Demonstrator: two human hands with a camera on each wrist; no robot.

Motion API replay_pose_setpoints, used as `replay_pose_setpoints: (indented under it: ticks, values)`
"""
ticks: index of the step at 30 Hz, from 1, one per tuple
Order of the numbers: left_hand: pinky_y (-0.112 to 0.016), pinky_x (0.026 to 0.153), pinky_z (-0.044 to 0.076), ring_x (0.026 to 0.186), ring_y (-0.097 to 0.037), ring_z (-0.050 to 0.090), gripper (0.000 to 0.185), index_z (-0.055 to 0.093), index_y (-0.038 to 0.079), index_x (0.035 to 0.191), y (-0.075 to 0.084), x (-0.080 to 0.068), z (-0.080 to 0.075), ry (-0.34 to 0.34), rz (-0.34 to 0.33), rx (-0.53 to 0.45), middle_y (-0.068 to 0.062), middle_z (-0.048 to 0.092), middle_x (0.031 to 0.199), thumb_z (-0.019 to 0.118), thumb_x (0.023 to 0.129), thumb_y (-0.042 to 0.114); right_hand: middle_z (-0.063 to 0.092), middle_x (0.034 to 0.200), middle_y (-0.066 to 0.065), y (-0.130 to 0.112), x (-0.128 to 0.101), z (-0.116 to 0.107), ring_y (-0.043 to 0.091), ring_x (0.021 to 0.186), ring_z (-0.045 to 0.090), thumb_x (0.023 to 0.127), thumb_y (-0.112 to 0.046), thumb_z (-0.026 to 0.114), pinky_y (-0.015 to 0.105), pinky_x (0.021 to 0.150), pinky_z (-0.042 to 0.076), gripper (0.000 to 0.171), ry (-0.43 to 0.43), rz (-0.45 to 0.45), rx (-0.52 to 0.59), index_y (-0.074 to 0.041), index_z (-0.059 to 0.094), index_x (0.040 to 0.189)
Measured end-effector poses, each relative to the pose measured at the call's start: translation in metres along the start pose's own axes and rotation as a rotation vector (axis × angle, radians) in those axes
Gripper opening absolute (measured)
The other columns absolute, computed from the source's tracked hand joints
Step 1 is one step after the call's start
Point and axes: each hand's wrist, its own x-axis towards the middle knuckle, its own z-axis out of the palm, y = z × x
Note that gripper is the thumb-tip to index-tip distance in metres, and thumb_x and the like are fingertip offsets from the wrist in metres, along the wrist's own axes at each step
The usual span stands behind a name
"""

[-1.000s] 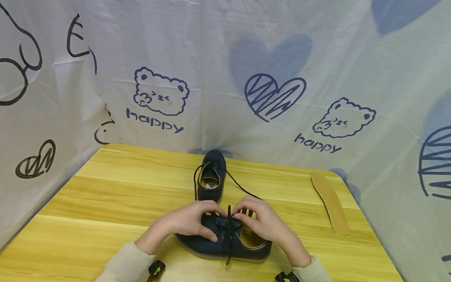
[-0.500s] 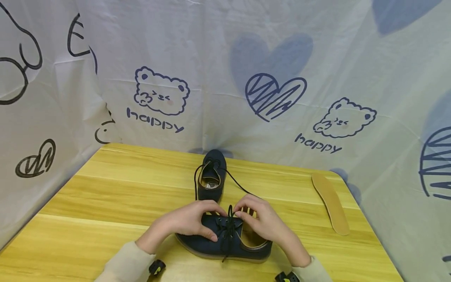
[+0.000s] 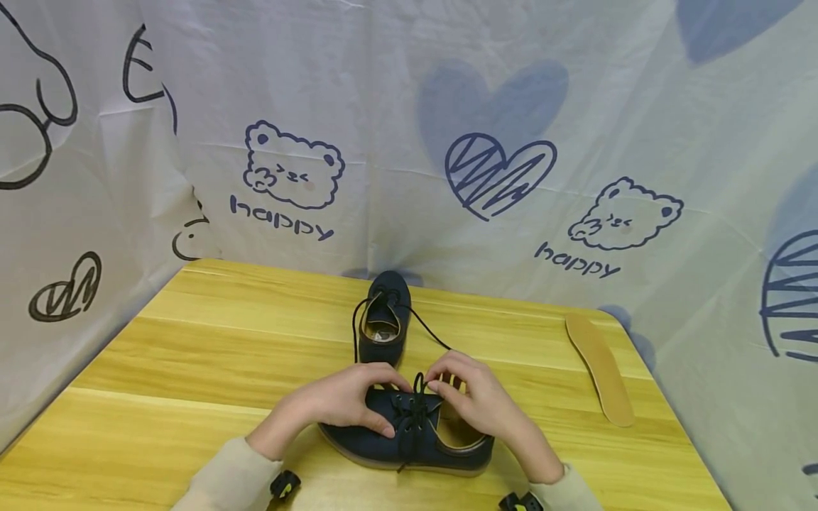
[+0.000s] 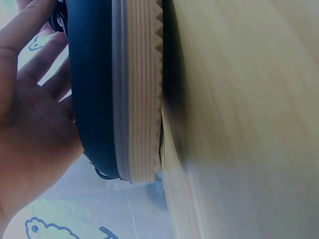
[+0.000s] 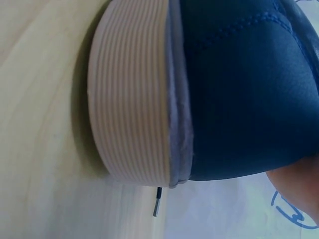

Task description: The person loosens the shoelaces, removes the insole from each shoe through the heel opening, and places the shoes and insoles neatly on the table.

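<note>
A navy lace-up shoe (image 3: pixel 377 451) sits sideways on the table, toe to the left. My left hand (image 3: pixel 348 397) holds its front part, thumb on the near side and fingers over the far side. Above the tongue, my right hand (image 3: pixel 476 394) pinches the black shoelace (image 3: pixel 418 411) between thumb and forefinger; a small loop stands up beside the fingertips. In the left wrist view the ribbed tan sole (image 4: pixel 142 94) rests by the tabletop, with the left palm (image 4: pixel 45 119) behind the shoe. The right wrist view is filled by the heel (image 5: pixel 249 109); part of the right hand (image 5: pixel 296 189) shows behind it.
The matching navy shoe (image 3: pixel 381 348) stands just behind, its laces (image 3: pixel 428 328) loose to both sides. A tan insole (image 3: pixel 597 369) lies at the right of the wooden table (image 3: pixel 224 355). A printed white cloth (image 3: pixel 396 184) hangs along the back and sides.
The lace's lower end has slid left and up along the near side of the shoe. The standing loop has opened a little and my right hand has shifted slightly. My left hand has stayed put.
</note>
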Motion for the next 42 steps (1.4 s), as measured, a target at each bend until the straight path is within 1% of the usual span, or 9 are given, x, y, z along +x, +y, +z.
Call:
replay_pose_setpoints:
  ticks: [5,14,20,26,31,42]
  values:
    - [-0.042,0.109,0.047,0.125,-0.015,0.058,0.057,0.067,0.023,0.135,0.0004,-0.0005,0.0004,0.000,-0.003,-0.007,0.009,0.064,0.132,0.090,0.084,0.032,0.067,0.102,-0.011,-0.0025,0.0008,-0.0008,0.006,0.083,0.059,0.101,-0.015,0.070,0.026,0.068,0.053,0.006,0.003,0.026,-0.005,-0.018,0.073,0.105]
    - [-0.043,0.109,0.047,0.127,-0.016,0.057,0.056,0.067,0.022,0.135,0.0015,-0.0003,-0.0002,0.002,-0.009,0.003,0.008,0.064,0.133,0.090,0.084,0.033,0.068,0.103,-0.008,-0.0026,0.0006,-0.0001,0.006,0.086,0.061,0.100,-0.011,0.070,0.027,0.072,0.055,0.007,0.019,0.026,0.002,-0.016,0.073,0.105]
    - [-0.043,0.109,0.047,0.127,-0.017,0.057,0.056,0.067,0.023,0.134,0.0017,-0.0004,-0.0004,0.002,-0.010,-0.001,0.009,0.064,0.132,0.089,0.084,0.033,0.068,0.103,-0.005,-0.0030,0.0007,0.0000,0.006,0.087,0.062,0.101,-0.013,0.070,0.027,0.073,0.056,0.005,0.029,0.026,-0.005,-0.016,0.072,0.105]
    - [-0.042,0.109,0.047,0.126,-0.015,0.057,0.056,0.067,0.023,0.134,0.0014,-0.0002,0.0000,0.003,-0.009,0.001,0.009,0.064,0.133,0.090,0.084,0.031,0.068,0.102,-0.004,-0.0022,0.0009,-0.0001,0.007,0.087,0.061,0.102,-0.013,0.069,0.028,0.074,0.056,0.005,0.062,0.032,-0.025,-0.015,0.072,0.104]
    - [-0.041,0.110,0.046,0.126,-0.014,0.057,0.056,0.067,0.024,0.134,0.0017,-0.0001,0.0000,0.001,-0.011,0.001,0.009,0.064,0.133,0.090,0.083,0.030,0.067,0.100,-0.005,-0.0011,0.0002,-0.0021,0.007,0.087,0.060,0.103,-0.014,0.067,0.029,0.075,0.056,0.005,0.105,0.061,-0.043,-0.018,0.071,0.104]
    - [-0.039,0.109,0.046,0.126,-0.015,0.057,0.056,0.068,0.025,0.134,-0.0005,0.0004,0.0003,0.003,-0.007,0.001,0.010,0.063,0.132,0.090,0.083,0.032,0.066,0.100,-0.007,0.0016,-0.0002,-0.0041,0.007,0.086,0.061,0.104,-0.015,0.066,0.029,0.076,0.057,0.006,0.121,0.086,-0.036,-0.019,0.071,0.105]
